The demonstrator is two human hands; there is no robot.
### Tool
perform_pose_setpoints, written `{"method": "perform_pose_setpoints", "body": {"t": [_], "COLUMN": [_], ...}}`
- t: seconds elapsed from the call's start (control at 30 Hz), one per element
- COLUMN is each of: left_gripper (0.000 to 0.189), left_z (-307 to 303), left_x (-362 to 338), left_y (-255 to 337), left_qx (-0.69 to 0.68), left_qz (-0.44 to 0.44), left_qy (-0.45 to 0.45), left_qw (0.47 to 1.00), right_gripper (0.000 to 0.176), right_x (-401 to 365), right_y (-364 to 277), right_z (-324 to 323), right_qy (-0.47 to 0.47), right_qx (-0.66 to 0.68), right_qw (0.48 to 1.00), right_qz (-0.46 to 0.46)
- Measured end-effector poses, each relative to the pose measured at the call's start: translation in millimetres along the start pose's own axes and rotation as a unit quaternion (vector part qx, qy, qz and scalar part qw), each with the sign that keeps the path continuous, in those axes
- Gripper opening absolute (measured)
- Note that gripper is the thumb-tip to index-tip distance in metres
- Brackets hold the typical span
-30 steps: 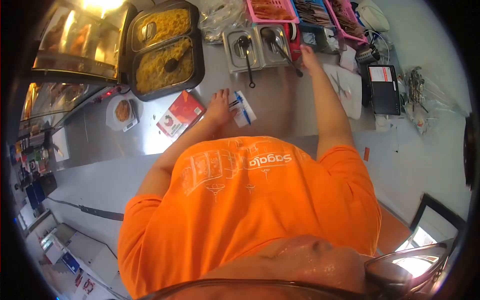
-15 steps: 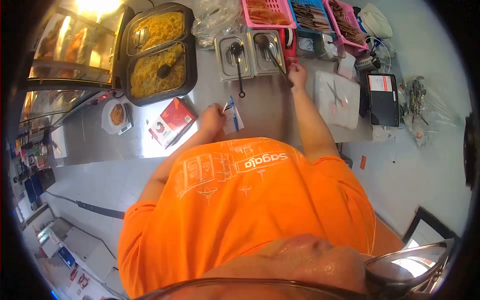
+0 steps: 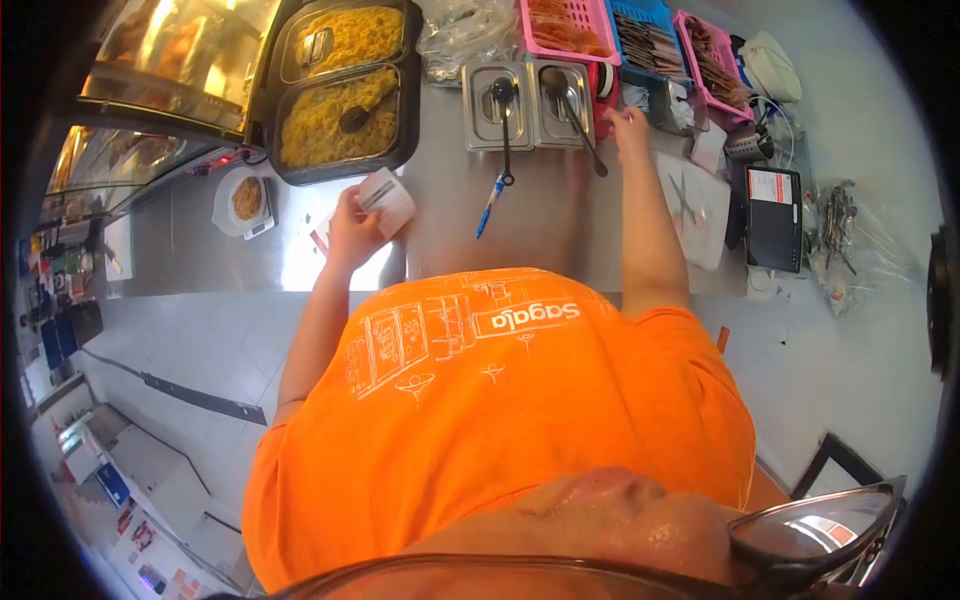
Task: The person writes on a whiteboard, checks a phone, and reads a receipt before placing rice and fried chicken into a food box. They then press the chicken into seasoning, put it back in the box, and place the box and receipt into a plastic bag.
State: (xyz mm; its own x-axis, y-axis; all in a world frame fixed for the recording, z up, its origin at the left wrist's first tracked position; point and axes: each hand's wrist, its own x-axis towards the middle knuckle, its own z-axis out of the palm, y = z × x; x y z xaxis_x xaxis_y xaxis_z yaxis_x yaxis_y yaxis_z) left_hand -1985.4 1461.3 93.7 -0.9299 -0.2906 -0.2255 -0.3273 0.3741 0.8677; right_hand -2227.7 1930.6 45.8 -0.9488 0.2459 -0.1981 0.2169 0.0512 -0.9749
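Observation:
At the counter's left-centre, my left hand (image 3: 355,230) is closed on a white item (image 3: 388,200) with a dark band; whether it is a slip or a box side is unclear. A bit of red (image 3: 318,240) shows beside that hand. My right hand (image 3: 629,133) reaches to the far side, its fingers closed at a red object (image 3: 603,100) beside the steel pans; what they grip is too small to tell. Black ladles (image 3: 504,92) rest on the lidded pans (image 3: 482,118). A blue pen (image 3: 490,205) lies below one ladle handle.
Black trays of yellow food (image 3: 345,120) stand at the far left beside a lit glass cabinet (image 3: 175,65). Pink (image 3: 570,38) and blue baskets line the back. Scissors (image 3: 684,198) lie on a white pack near a tablet (image 3: 774,218). A bowl on a scale (image 3: 240,202) is at left.
The view has shifted. My left hand has moved left from the pen with the white item in it. The slip beside the pen and the box's red face no longer show there.

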Motion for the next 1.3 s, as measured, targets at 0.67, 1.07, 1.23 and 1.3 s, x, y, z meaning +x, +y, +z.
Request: {"method": "perform_pose_setpoints", "body": {"t": [0.67,1.07,1.23,1.3], "left_gripper": [0.031,0.054,0.066,0.067], "left_z": [-75.8,-88.4,-85.7,-90.0], "left_x": [-15.8,-36.3,-35.3,-34.5], "left_y": [-35.2,-59.4,-66.6,-64.3], "left_qx": [0.275,0.221,0.211,0.212], "left_qz": [0.209,0.277,0.242,0.226], "left_qy": [0.056,-0.033,-0.021,-0.029], "left_qw": [0.937,0.935,0.947,0.950], "right_gripper": [0.010,0.015,0.037,0.039], "right_x": [-178.1,-251.5,-238.4,-218.0], "right_y": [32.0,-27.0,-37.9,-40.2], "right_z": [9.4,329.7,325.7,303.7], "right_qy": [-0.267,-0.595,-0.444,-0.417], "right_qx": [-0.216,-0.430,-0.589,-0.589], "right_qw": [0.928,0.672,0.647,0.665], "right_qz": [0.143,-0.104,-0.196,-0.192]}}
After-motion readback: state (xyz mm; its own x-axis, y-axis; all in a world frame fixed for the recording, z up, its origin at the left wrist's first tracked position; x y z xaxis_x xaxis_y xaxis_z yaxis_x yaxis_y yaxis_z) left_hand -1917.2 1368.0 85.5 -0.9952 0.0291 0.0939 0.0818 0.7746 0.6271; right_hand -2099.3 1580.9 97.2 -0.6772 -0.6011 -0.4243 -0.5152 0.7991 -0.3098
